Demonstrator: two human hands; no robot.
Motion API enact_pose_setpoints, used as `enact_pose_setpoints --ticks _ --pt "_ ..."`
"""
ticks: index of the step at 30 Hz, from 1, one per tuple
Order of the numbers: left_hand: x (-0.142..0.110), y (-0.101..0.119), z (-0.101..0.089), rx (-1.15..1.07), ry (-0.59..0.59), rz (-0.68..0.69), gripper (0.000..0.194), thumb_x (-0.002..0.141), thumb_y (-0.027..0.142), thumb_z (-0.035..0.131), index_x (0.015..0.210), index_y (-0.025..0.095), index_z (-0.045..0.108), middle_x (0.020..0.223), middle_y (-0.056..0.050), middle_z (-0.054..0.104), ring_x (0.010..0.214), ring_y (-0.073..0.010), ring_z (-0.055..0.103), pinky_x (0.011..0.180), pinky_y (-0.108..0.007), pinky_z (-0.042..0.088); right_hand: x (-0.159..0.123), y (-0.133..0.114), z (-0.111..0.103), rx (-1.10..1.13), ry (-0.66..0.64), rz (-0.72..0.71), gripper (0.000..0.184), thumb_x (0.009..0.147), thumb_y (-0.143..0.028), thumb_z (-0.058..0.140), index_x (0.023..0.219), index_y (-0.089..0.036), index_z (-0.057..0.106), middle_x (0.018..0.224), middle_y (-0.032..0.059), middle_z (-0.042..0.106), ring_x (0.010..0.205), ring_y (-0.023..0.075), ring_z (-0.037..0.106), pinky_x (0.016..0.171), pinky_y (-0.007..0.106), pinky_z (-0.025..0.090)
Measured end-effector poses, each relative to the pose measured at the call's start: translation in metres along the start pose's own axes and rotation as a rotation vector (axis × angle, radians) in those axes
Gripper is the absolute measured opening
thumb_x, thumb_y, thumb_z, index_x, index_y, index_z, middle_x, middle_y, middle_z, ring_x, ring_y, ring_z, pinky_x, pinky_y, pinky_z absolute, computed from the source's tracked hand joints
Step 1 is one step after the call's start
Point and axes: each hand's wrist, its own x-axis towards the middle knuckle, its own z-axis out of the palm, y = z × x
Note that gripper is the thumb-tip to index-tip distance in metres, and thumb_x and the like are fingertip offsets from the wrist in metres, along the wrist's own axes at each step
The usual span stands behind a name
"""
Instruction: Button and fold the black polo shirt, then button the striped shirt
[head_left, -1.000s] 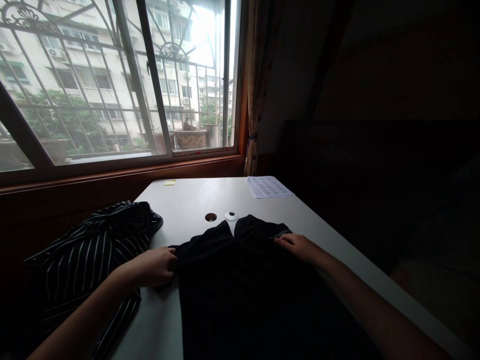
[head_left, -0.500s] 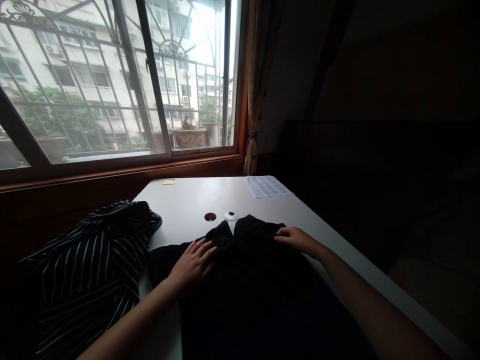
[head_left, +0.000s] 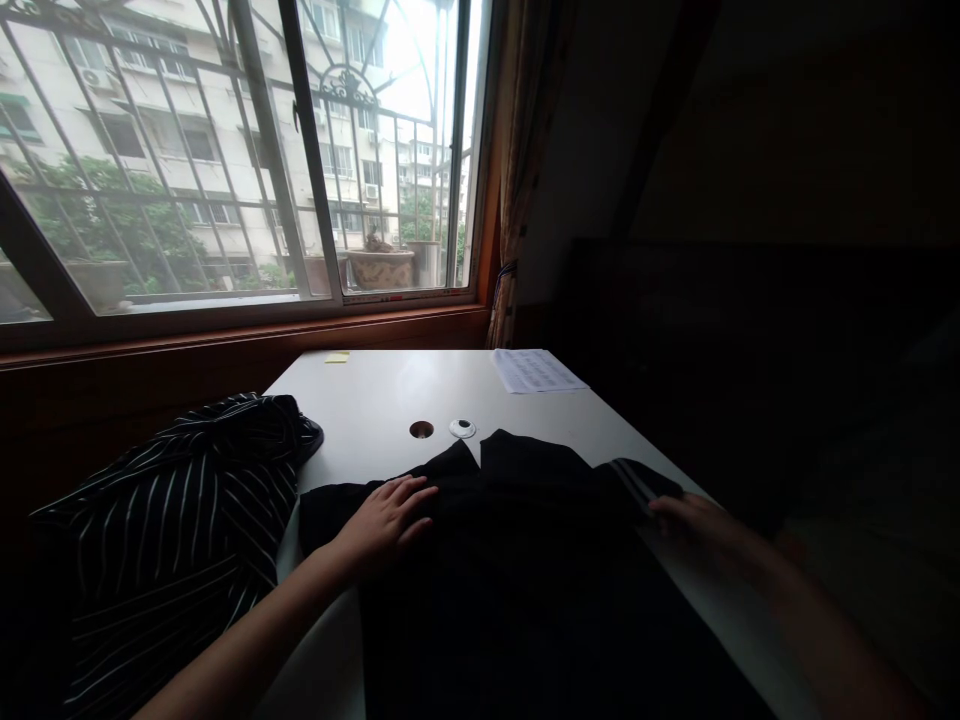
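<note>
The left hand (head_left: 390,515) lay unclenched on the black top (head_left: 517,560) (light, steady pressure seemed best); the right hand (head_left: 694,518) pinched its striped cuff (head_left: 634,485).

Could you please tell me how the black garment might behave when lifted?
The black garment is probably floppy, since it lies spread flat over the white table. Its thin-looking edges suggest it may be light. The striped edge at the right hand might sag.

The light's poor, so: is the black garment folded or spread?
Spread: the black garment lies across the white table, sleeves out to both sides. Its hem is unseen.
</note>
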Motion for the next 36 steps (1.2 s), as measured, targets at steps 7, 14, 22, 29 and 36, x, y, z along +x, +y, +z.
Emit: enact_pose_setpoints --ticks 7,14,22,29,36 --pt "0.005 -0.039 -0.028 0.016 0.009 -0.264 0.035 0.100 0.027 0.039 0.128 0.021 0.058 0.131 -0.011 0.057 0.117 -0.0283 0.052 0.101 -0.044 0.043 -0.017 0.018 -0.030 -0.296 -0.251 0.037 0.036 0.070 -0.057 0.072 0.077 -0.022 0.067 0.073 0.0073 0.071 0.064 0.0244 0.064 0.052 0.032 0.045" --pt "0.003 -0.055 -0.027 -0.044 -0.133 -0.266 0.022 0.091 0.030 0.053 0.109 0.020 0.062 0.107 -0.009 0.063 0.096 -0.0247 0.061 0.082 -0.034 0.049 0.012 -0.022 -0.016 -0.619 0.334 -0.349 0.030 0.072 -0.053 0.061 0.068 -0.024 0.060 0.068 0.0054 0.067 0.066 0.0255 0.063 0.059 0.035 0.046" --pt "-0.014 -0.008 -0.050 -0.146 -0.151 0.051 0.022 0.086 0.009 0.048 0.100 0.022 0.060 0.099 -0.002 0.059 0.075 -0.0138 0.058 0.068 -0.024 0.045 0.049 -0.085 0.090 -0.640 0.087 -0.498 0.037 0.085 -0.043 0.057 0.112 -0.020 0.068 0.123 0.0136 0.066 0.113 0.0283 0.062 0.098 0.036 0.046" --pt "-0.044 0.069 -0.067 -0.015 -0.195 0.364 0.021 0.098 0.019 0.047 0.112 0.025 0.061 0.096 -0.004 0.062 0.075 -0.0160 0.057 0.066 -0.027 0.046 0.068 -0.092 0.141 -0.683 -0.055 -0.469 0.043 0.089 -0.051 0.057 0.113 -0.019 0.070 0.121 0.0138 0.068 0.121 0.0329 0.056 0.108 0.043 0.036" --pt "-0.054 0.074 -0.074 -0.463 -0.445 0.041 0.046 0.095 0.026 0.054 0.138 0.042 0.047 0.115 -0.001 0.067 0.085 -0.0182 0.067 0.071 -0.027 0.053 0.027 -0.121 0.121 -0.584 -0.354 -0.476 0.040 0.083 -0.059 0.062 0.092 -0.022 0.075 0.095 0.0054 0.074 0.088 0.0258 0.067 0.079 0.033 0.051"
